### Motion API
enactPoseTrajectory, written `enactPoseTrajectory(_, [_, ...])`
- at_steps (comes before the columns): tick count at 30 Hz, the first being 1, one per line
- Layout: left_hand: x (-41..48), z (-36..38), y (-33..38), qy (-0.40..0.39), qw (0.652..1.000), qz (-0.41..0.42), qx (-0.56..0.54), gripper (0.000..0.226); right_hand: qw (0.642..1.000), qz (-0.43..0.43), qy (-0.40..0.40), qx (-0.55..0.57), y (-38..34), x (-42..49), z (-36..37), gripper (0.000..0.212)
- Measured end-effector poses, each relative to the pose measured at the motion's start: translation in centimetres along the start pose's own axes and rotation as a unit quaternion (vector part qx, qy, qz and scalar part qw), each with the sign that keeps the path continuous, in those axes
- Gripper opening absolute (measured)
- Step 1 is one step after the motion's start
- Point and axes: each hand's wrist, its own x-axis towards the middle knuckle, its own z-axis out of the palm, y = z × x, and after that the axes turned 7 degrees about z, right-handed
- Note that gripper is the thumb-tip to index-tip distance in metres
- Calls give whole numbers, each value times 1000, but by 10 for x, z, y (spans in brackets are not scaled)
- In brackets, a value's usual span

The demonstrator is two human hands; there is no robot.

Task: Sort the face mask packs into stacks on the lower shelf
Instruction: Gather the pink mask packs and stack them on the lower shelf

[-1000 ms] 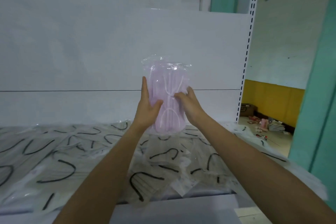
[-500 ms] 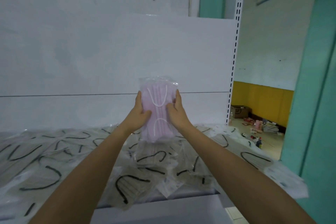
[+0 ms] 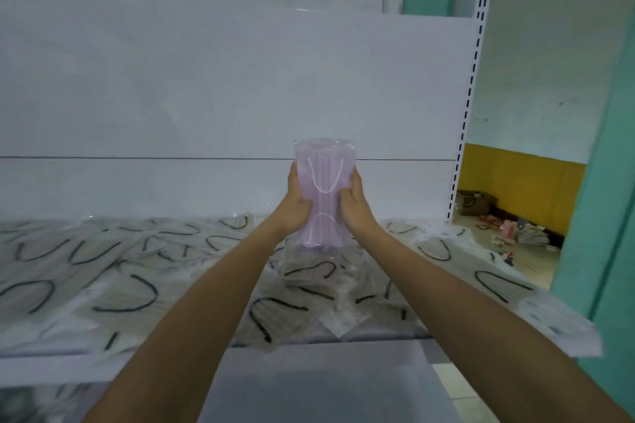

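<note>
- Pink mask pack (image 3: 323,192): a clear wrapper in which pink masks with white ear loops are sealed; it is held upright in the air, above the middle of the shelf and in front of the back panel, its lower clear flap hanging just over the packs beneath.
- Left hand (image 3: 295,208): the pack's left edge is gripped, the fingers curled behind it and the thumb pressed on its front.
- Right hand (image 3: 355,206): the right edge is gripped in the same way.
- Black-looped packs (image 3: 130,288): clear wrappers holding greyish masks with black ear loops are spread loosely and overlapping across the whole shelf; several project past its front edge.
- Shelf (image 3: 51,369): only its white front lip is seen bare.
- End pack (image 3: 556,326): it overhangs the shelf's right end.
- Back panel (image 3: 206,86): a plain white wall closes the rear; open air is left above the packs.
- Slotted upright (image 3: 470,86): the right limit of the bay is marked.
- Grey surface (image 3: 326,385): it is seen below the front lip.
- Cardboard box (image 3: 476,203): it stands on the floor beyond; its contents cannot be told.
</note>
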Motion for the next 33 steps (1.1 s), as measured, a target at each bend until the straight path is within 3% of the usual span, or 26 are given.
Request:
enactPoseTrajectory(8, [13, -24, 62, 15, 999, 25, -26, 89, 998, -36, 38, 19, -59, -3, -9, 52])
enactPoseTrajectory(13, [-17, -20, 73, 50, 995, -8, -81, 66, 996, -10, 72, 47, -74, -35, -21, 54])
enactPoseTrajectory(22, [-157, -22, 114, 120, 964, -53, -232, 44, 981, 108, -20, 163, -97, -161, -10, 46])
enactPoseTrajectory(26, [-259, -26, 128, 86, 981, -54, -164, 71, 977, 152, -47, 144, -86, -225, 13, 52])
enactPoseTrajectory(28, [-311, -28, 129, 102, 985, -62, -127, 77, 979, 146, -83, 116, -69, -262, 28, 56])
enactPoseTrajectory(31, [-385, -29, 124, 151, 973, -132, -116, 77, 989, 73, -123, 46, -36, -329, 51, 63])
enactPoseTrajectory(33, [-434, -30, 118, 158, 965, -177, -108, 76, 983, 66, -171, 28, -10, -374, 68, 57])
